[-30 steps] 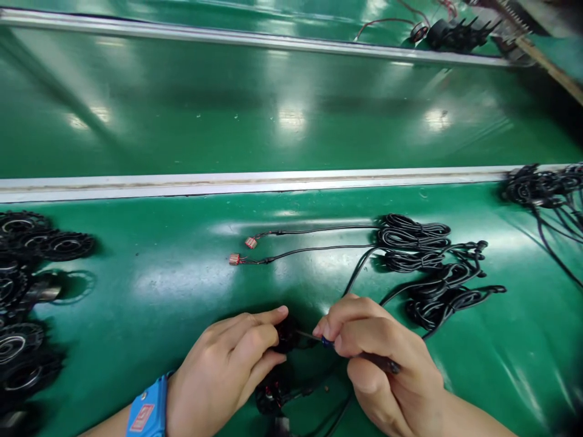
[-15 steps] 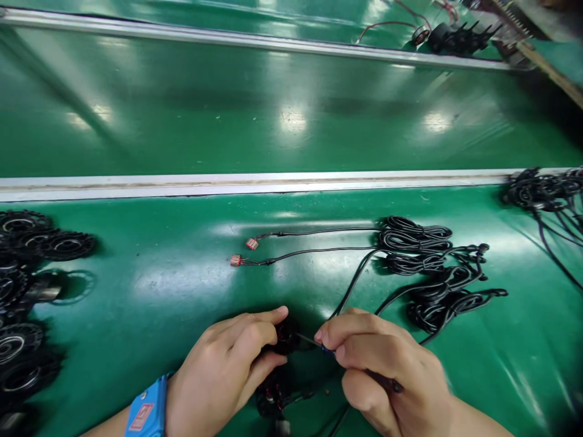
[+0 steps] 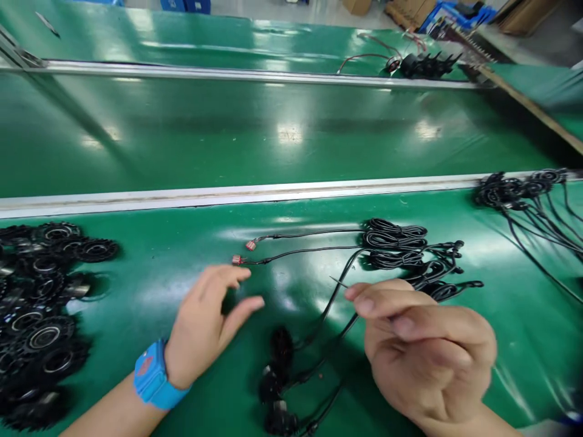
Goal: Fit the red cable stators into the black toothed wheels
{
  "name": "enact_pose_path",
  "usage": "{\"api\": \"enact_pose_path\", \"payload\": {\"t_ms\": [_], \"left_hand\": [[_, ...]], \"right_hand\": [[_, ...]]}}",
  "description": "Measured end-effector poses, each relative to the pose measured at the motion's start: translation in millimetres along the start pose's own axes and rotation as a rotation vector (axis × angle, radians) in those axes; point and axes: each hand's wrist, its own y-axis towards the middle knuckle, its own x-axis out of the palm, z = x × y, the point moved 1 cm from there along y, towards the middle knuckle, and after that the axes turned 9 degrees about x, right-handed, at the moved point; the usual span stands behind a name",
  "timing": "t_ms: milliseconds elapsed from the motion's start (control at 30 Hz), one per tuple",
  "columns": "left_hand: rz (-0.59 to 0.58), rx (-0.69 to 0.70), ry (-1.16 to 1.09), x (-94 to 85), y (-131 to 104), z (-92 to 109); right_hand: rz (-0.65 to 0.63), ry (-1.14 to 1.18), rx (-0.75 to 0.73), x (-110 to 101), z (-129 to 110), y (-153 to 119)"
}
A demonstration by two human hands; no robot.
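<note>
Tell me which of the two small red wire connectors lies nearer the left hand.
The nearer, lower red connector, just beyond the left hand fingertips. The other red connector lies farther up the green table, toward the rail.

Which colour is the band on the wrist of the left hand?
The wristband is bright blue with a small red patch, seen best in the head view, just behind the left hand.

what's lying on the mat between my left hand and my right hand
In the head view, black cables cross the green mat between left hand and right hand, running to small black parts.
</note>
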Motion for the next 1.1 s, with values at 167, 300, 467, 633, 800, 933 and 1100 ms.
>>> {"api": "enact_pose_path", "payload": {"t_ms": [167,300,467,633,800,933,1100], "left_hand": [[-0.043,-0.026,0.165,-3.4,11.4,-24.8],[-0.059,-0.141,-0.118,-6.1,10.0,-17.5],[-0.01,-0.301,-0.617,-6.1,4.0,3.5],[0.005,-0.326,-0.827,-2.2,0.0,9.6],[0.031,-0.275,-0.783,-1.4,-4.1,10.6],[0.062,-0.171,-0.649,-3.1,-3.8,14.7],[0.104,-0.107,-0.531,-5.1,-1.8,22.7]], "right_hand": [[-0.303,-0.275,-0.139,9.1,10.0,6.7],[-0.381,-0.466,-0.165,23.4,21.8,15.1],[-0.466,-0.586,-0.118,31.9,31.0,17.9],[-0.403,-0.487,-0.172,29.9,27.8,15.8],[-0.442,-0.478,-0.152,28.2,23.4,17.8],[-0.417,-0.474,-0.159,27.9,21.5,17.9],[-0.407,-0.403,-0.136,29.6,21.2,14.7]]}}
